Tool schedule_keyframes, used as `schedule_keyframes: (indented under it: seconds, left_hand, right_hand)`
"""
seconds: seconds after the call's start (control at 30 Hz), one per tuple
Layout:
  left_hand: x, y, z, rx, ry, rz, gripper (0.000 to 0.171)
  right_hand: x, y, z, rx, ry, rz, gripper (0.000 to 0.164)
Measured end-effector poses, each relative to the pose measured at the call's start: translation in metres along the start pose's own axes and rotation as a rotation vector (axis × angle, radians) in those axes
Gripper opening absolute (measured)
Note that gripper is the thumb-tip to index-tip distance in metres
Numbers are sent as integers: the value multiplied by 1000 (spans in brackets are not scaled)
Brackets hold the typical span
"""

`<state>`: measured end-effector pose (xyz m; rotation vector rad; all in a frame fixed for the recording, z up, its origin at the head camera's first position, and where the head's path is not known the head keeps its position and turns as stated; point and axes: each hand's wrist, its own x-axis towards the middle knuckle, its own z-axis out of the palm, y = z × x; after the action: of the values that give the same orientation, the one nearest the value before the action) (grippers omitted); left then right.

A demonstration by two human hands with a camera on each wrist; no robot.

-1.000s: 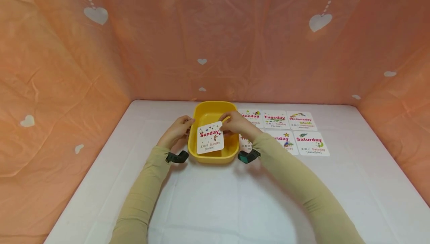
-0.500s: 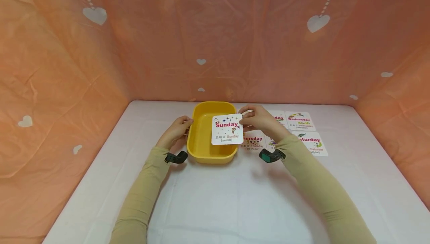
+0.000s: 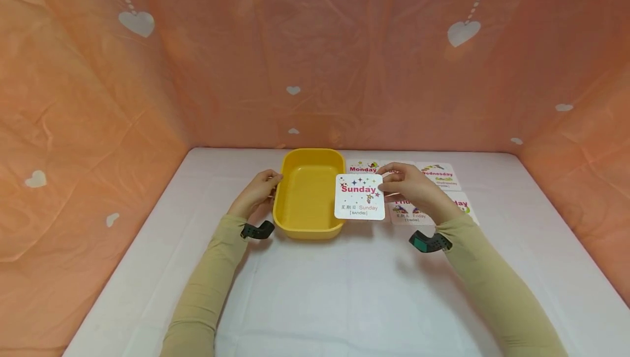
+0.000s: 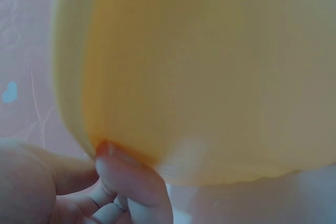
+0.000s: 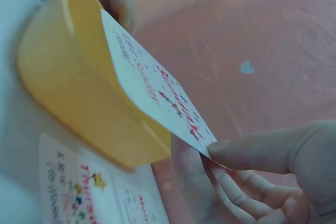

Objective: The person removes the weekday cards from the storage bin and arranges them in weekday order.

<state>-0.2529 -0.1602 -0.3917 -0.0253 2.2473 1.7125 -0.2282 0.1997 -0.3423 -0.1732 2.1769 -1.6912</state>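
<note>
My right hand (image 3: 413, 187) pinches the white Sunday card (image 3: 360, 197) at its right edge, thumb on the printed face and fingers behind. The card is held up with its print toward me, overlapping the right rim of the yellow tub (image 3: 309, 195) in the head view. In the right wrist view the Sunday card (image 5: 152, 85) slants between thumb and fingers, with the tub (image 5: 79, 77) beyond it. My left hand (image 3: 256, 193) grips the tub's left wall; the left wrist view shows thumb and finger (image 4: 131, 177) pinching its rim. Nothing shows inside the tub.
Weekday cards lie in two rows right of the tub, with the Monday card (image 3: 363, 168), Wednesday card (image 3: 445, 174) and Friday card (image 3: 410, 216) partly showing. The hand and Sunday card cover others. A pink heart-patterned cloth (image 3: 315, 62) stands behind the white table (image 3: 315, 291).
My right hand has carried the Sunday card from over the tub to the right, toward the rows of cards. The left hand stays at the tub's rim.
</note>
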Motion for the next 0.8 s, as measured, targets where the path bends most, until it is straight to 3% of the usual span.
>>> schedule_keyframes:
  seconds: [0.8]
  left_hand:
    - [0, 1, -4, 11, 5, -22, 28]
  right_hand:
    - [-37, 57, -12, -14, -4, 66, 43]
